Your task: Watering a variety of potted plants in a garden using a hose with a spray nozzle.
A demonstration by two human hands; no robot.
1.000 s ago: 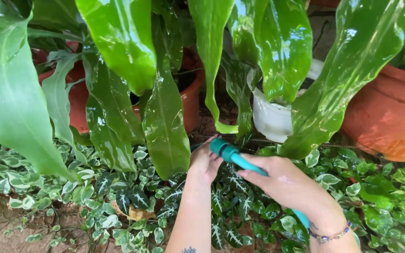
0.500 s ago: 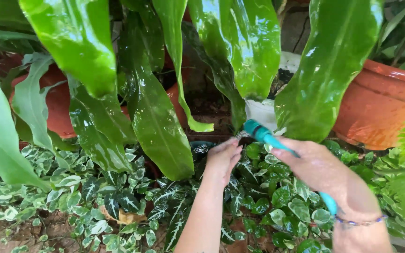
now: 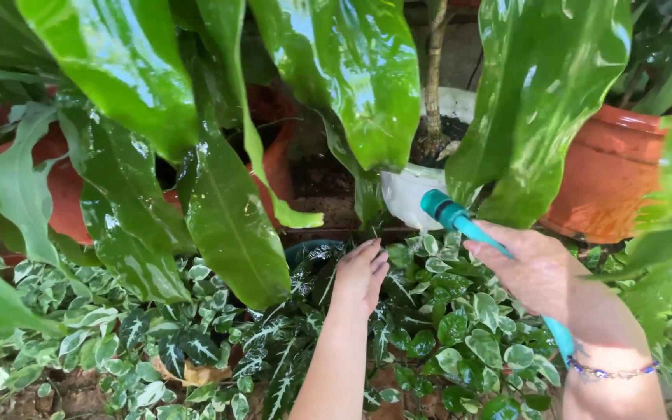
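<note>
A crowded garden bed seen from above: brown soil [image 3: 79, 389] shows at lower left under a carpet of small variegated ground-cover leaves [image 3: 118, 327], while broad, wet, glossy leaves [image 3: 227, 218] hang down over a terracotta pot [image 3: 68, 202] at the left. At centre, the person's left hand [image 3: 361, 274] reaches into the dark, white-veined foliage [image 3: 305, 327], fingers extended together and resting among the leaves, clasping nothing visible. Behind it stands a white pot [image 3: 406, 194] with a thin woody stem rising from its soil. To the right, the right hand [image 3: 537, 268] is wrapped around a teal hose nozzle [image 3: 446, 211], which sits just in front of the white pot. The nozzle's long axis runs diagonally from lower right to upper left, its tip pointing up-left toward the white pot, its hose end emerging below the braceleted wrist. A second, larger terracotta pot [image 3: 612, 179] stands at the far right.
</note>
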